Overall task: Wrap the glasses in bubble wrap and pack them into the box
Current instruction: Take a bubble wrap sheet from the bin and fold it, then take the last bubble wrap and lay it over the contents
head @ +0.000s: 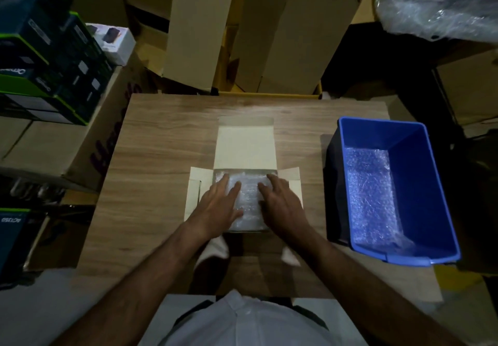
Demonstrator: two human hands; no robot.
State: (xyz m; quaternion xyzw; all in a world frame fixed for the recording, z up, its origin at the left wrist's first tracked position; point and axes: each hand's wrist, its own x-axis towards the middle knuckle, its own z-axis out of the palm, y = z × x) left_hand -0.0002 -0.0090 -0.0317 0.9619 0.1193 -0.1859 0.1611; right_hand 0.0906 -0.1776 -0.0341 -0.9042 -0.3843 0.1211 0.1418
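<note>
Left hand (217, 202): flat, fingers straight and spread wide, pressing down on the bubble wrap (248, 200); nothing gripped.
Right hand (281, 202): flat likewise, fingers straight and fanned, resting on the same wrap just beside the left hand; nothing gripped.
Bubble wrap: under both palms and showing in the gap between them, filling the open box (246, 146); running from beyond the fingertips back to the wrists.
Glasses: hidden under the wrap, if there; cannot tell from this view.
Box: pale card, directly beneath both hands; lid flap lying open and flat beyond the fingertips, one side flap spread outward of the left hand, another outward of the right hand.
Tabletop (161, 141): wood grain, carrying the box; bare board outward of the left hand and beyond the lid flap.
Blue bin (431, 184): well outward of the right hand, standing on the tabletop apart from the box; a sheet of bubble wrap lying on its floor.
Cardboard cartons (291, 30): far beyond the fingertips, off the tabletop, flaps standing up.
Dark product boxes (48, 57): stacked far outward of the left hand, green-edged, on larger brown cartons.
Plastic-wrapped bundle (442, 3): far beyond and outward of the right hand.
Forearms: bare, reaching in from the near edge, converging on the box.
</note>
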